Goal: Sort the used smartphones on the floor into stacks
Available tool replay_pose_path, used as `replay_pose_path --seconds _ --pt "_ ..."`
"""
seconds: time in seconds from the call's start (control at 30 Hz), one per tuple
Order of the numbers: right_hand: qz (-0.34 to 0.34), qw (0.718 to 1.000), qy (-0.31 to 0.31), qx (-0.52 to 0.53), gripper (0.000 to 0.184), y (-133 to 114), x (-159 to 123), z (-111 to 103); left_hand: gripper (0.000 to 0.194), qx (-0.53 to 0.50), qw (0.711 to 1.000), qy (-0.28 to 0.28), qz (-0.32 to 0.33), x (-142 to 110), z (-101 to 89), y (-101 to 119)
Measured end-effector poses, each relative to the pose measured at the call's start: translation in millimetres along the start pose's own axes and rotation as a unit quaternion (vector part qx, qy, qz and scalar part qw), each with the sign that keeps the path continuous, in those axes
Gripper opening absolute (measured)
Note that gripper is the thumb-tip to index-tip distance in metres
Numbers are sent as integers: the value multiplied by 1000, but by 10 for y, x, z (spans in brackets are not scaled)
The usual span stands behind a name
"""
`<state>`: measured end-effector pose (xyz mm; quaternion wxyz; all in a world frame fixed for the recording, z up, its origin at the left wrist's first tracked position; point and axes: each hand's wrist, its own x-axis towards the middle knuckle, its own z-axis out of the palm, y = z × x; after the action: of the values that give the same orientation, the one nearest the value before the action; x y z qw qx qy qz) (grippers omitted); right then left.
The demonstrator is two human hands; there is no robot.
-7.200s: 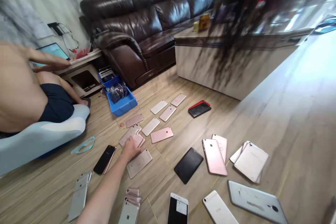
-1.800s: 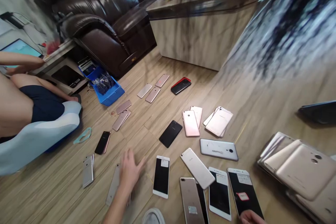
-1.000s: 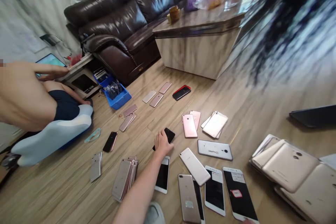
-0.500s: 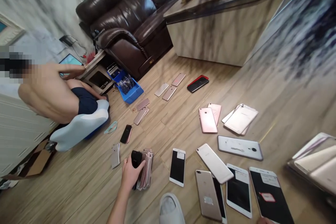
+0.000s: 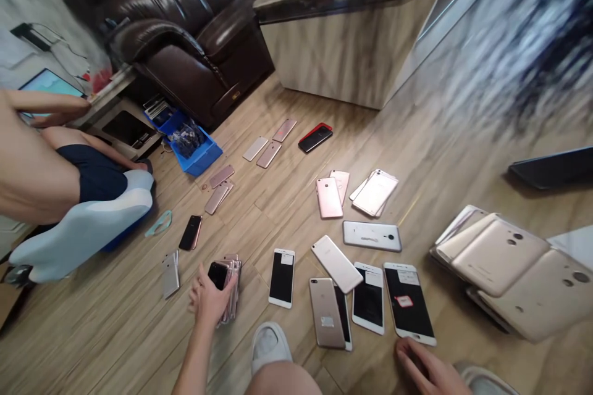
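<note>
My left hand (image 5: 207,300) is closed round a stack of phones (image 5: 230,287) standing on edge on the wooden floor, with a black phone (image 5: 217,273) on top of the pile. My right hand (image 5: 428,371) rests on the floor at the bottom right, fingers curled, just below a white phone with a black screen and red sticker (image 5: 408,302). Beside it lie a gold phone (image 5: 326,320), a white-framed phone (image 5: 282,278) and a pale phone (image 5: 336,263) lying at an angle.
Another person sits on a pale blue cushion (image 5: 81,228) at the left. A blue bin (image 5: 194,148), a brown leather sofa (image 5: 176,31) and a marble-sided table (image 5: 343,43) stand beyond. More phones are scattered over the floor, and a heap of pale ones (image 5: 509,265) lies at the right. My shoe (image 5: 270,342) is at the bottom.
My left hand picked the black phone off the middle of the floor and brought it onto the stack. My right hand has come into view at the bottom right.
</note>
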<state>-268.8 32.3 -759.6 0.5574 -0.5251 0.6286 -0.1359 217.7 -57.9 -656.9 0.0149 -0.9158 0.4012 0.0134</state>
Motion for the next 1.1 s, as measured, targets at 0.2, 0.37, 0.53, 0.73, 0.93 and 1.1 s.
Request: replay_pose_path --seconds 0.2,0.37,0.53,0.73,0.93,1.1 --pt "7 999 -23 -48 45 -80 -24 21 59 -91 952 55 289 -670 246 549" --pt "-1 999 -15 -52 43 -138 72 11 24 -188 907 -82 367 -1176 641 832" --pt "-41 998 -32 -34 34 -290 273 74 27 -150 920 -94 351 -1254 713 836" --pt "-111 991 -28 -66 19 -654 521 190 68 22 967 -82 242 -980 718 935" --pt "-243 940 165 -175 26 -874 800 241 65 56 964 -135 222 -920 591 1135" --pt "-208 906 211 -304 45 -1052 1033 270 63 19 961 -216 169 -843 431 1176"
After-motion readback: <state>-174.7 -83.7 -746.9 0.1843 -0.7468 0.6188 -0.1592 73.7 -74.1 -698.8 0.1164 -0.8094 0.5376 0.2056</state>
